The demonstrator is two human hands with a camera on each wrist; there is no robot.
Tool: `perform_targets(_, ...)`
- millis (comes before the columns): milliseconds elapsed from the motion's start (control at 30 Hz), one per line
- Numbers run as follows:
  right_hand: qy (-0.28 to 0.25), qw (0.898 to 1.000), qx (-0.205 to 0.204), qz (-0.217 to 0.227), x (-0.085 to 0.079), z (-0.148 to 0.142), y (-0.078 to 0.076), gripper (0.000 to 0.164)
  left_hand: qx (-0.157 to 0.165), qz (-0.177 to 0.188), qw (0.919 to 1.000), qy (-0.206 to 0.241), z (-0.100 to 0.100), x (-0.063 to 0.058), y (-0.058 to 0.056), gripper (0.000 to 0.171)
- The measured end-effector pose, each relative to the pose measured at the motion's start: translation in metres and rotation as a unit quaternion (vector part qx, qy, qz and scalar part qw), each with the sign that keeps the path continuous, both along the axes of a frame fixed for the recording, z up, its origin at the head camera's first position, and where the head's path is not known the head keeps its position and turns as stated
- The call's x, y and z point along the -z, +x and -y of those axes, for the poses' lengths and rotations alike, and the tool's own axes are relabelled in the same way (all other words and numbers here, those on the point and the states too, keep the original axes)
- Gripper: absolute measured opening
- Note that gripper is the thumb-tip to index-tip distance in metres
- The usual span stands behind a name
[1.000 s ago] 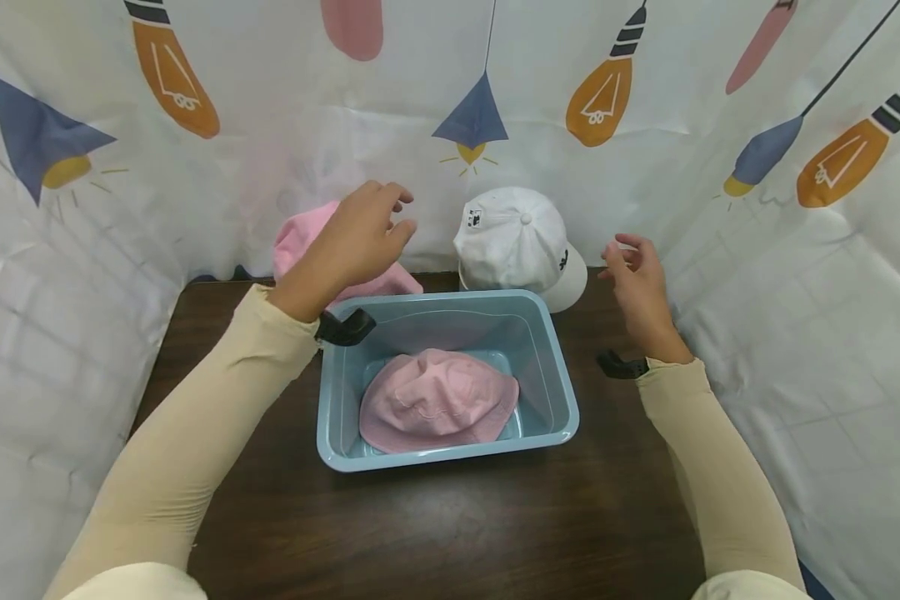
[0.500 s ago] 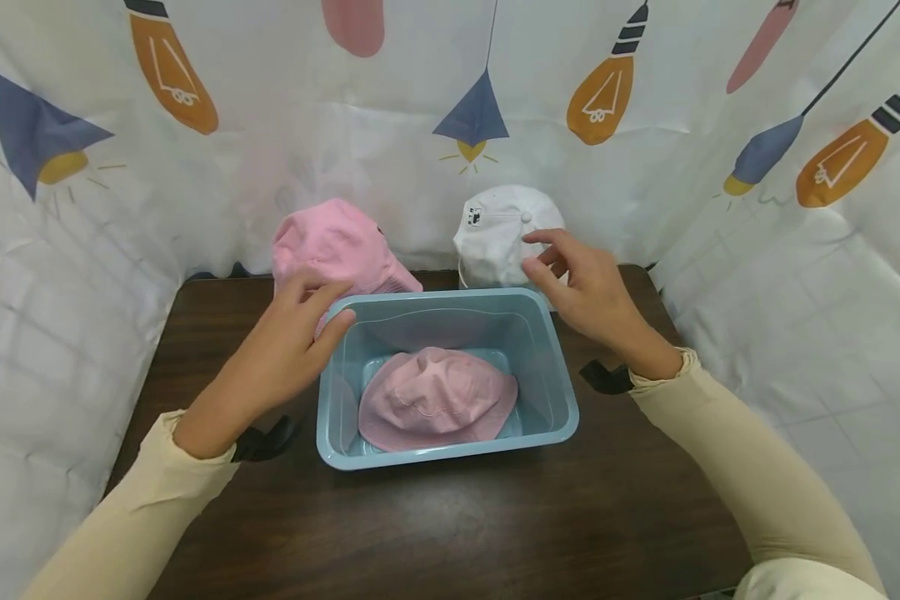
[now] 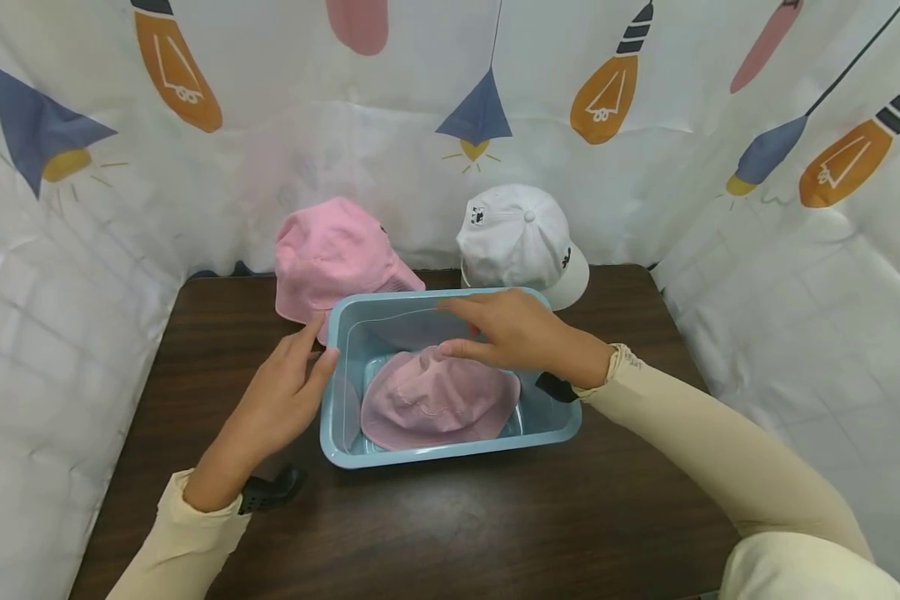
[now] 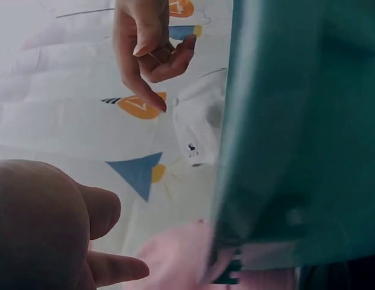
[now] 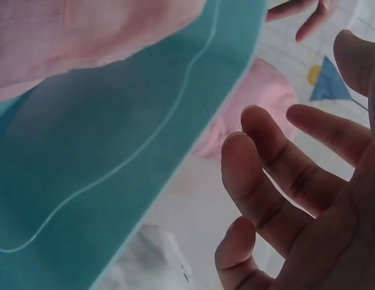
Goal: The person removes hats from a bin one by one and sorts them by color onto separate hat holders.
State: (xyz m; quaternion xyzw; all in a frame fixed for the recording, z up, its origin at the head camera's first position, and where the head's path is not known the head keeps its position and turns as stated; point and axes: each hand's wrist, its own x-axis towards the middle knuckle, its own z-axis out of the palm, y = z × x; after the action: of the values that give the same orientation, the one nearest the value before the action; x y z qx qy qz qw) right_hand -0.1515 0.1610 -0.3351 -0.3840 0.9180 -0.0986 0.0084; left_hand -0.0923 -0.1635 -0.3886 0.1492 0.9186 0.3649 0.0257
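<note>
A dusty-pink bucket hat lies crown up inside the light blue plastic basin. Over the basin hovers my right hand, its loosely bent fingers holding nothing; it partly covers the hat's back side in the head view. Beside the basin's left wall is my left hand, fingers relaxed and nothing in them. Whether its thumb touches the rim I cannot tell. In the left wrist view, the basin's side fills the right half. The right wrist view has the bucket hat at upper left.
Behind the basin's left corner sits a bright pink cap. A white baseball cap stands behind its right corner, brim to the right. All rest on a dark wooden table, enclosed by a white cloth printed with lamps.
My left hand has drawn back from over the bright pink cap to the basin's left side. From the far right, my right hand has swung left, past the white cap, over the basin.
</note>
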Motion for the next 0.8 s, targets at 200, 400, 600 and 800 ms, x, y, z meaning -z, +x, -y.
perform_targets(200, 0.058, 0.997, -0.041, 0.013, 0.014, 0.017, -0.002, 0.058, -0.007, 0.037, 0.9990, 0.023, -0.006, 0.022, -0.001, 0.072)
perform_targets(400, 0.087, 0.993, -0.070, 0.022, 0.025, 0.026, -0.006, 0.055, -0.007, 0.039, 0.9982, 0.046, -0.010, 0.036, -0.003, 0.073)
perform_targets(600, 0.084, 0.989, -0.096, 0.071, 0.032, 0.030, -0.010, 0.039, -0.012, 0.056, 0.9979, 0.030, -0.011, 0.039, -0.001, 0.072)
perform_targets(800, 0.091, 0.988, -0.092, 0.082, 0.036, 0.033, -0.011, 0.024, -0.019, 0.063, 0.9972, 0.036, -0.014, 0.038, 0.002, 0.069)
